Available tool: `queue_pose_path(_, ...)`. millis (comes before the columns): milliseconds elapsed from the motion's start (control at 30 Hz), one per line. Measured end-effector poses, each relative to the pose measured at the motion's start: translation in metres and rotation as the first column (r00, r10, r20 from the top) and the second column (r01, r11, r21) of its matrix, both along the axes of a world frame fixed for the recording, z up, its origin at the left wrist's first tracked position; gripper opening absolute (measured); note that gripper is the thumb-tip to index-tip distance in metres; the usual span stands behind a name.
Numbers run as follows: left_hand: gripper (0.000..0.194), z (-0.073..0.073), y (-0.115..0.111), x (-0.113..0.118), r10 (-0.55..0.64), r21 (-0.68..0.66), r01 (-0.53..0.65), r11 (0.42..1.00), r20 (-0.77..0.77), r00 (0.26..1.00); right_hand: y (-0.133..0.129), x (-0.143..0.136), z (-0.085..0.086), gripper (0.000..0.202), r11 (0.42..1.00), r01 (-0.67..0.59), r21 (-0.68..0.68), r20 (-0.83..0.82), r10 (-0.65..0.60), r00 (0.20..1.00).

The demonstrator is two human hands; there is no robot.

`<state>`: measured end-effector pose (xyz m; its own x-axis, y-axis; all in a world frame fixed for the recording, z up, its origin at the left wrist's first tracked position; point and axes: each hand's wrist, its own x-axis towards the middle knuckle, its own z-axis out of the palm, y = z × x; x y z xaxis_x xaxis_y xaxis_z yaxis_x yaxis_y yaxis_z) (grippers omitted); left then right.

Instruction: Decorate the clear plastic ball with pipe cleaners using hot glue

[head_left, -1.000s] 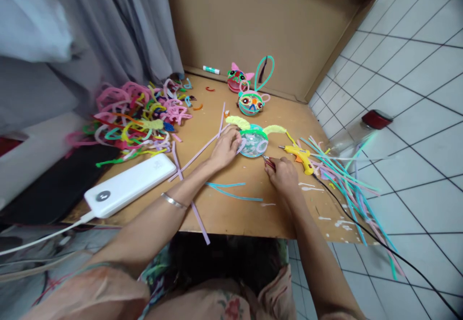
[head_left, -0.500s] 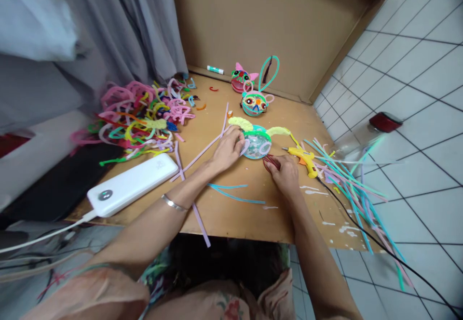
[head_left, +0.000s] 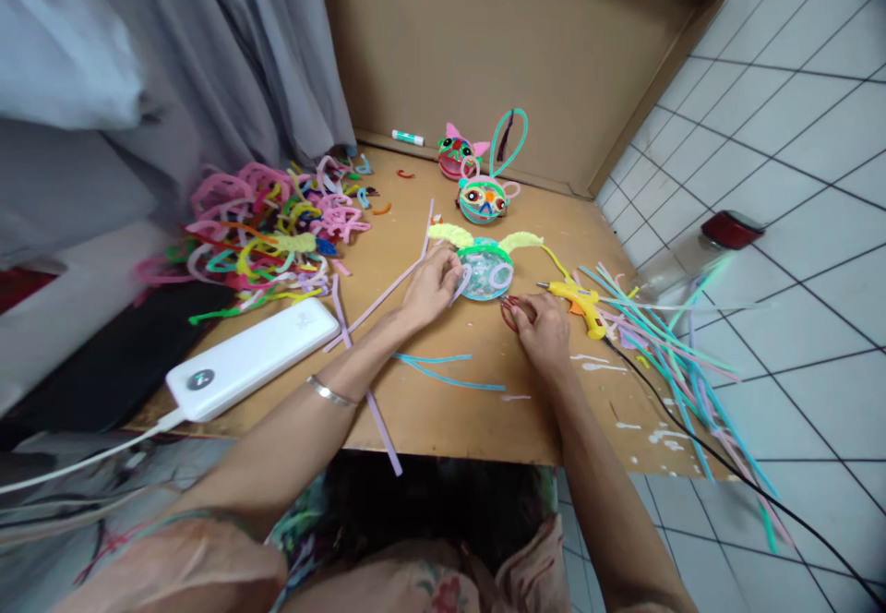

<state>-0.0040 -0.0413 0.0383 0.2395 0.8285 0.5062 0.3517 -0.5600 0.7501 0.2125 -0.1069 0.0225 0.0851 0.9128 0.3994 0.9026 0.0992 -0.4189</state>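
Observation:
A clear round ball (head_left: 481, 271) with a green pipe-cleaner band, yellow fuzzy ears (head_left: 520, 242) and a lilac ring (head_left: 501, 275) on its front sits mid-table. My left hand (head_left: 433, 285) is at its left side, fingers pinched on a second lilac pipe-cleaner loop (head_left: 464, 279). Just right of and below the ball, my right hand (head_left: 545, 327) is closed around thin dark red loops (head_left: 508, 314), whose kind I cannot make out. Beside that hand lies a yellow glue gun (head_left: 581, 304).
Behind stand two decorated balls (head_left: 483, 199) and a glue stick (head_left: 408, 138). A tangled pipe-cleaner heap (head_left: 277, 216) and white power bank (head_left: 253, 359) are left. Loose pipe cleaners (head_left: 682, 364) and a red-lidded jar (head_left: 726, 230) lie right. Blue strips (head_left: 449, 380) lie in front.
The view has shifted slightly. The red loops stand a little more apart from the ball and look more spread. My left hand stays at the ball's left side.

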Motion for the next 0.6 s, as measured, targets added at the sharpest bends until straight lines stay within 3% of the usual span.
queue_pose_path(233, 0.008, 0.002, -0.003, 0.000, -0.010, -0.027, 0.010, 1.000, 0.019, 1.000, 0.002, 0.000, -0.001, 0.027, 0.996, 0.060, 0.066, -0.020, -0.058, 0.998)
queue_pose_path(400, 0.009, 0.001, -0.003, 0.001, -0.008, -0.011, 0.008, 1.000, 0.025, 1.000, -0.002, 0.001, 0.005, 0.027, 0.983, 0.170, -0.061, 0.104, -0.163, 0.981)
queue_pose_path(600, 0.008, -0.001, 0.000, 0.001, -0.011, 0.008, 0.011, 1.000, 0.002, 1.000, -0.009, -0.002, 0.003, 0.033, 0.979, 0.144, -0.147, 0.237, -0.107, 0.966)
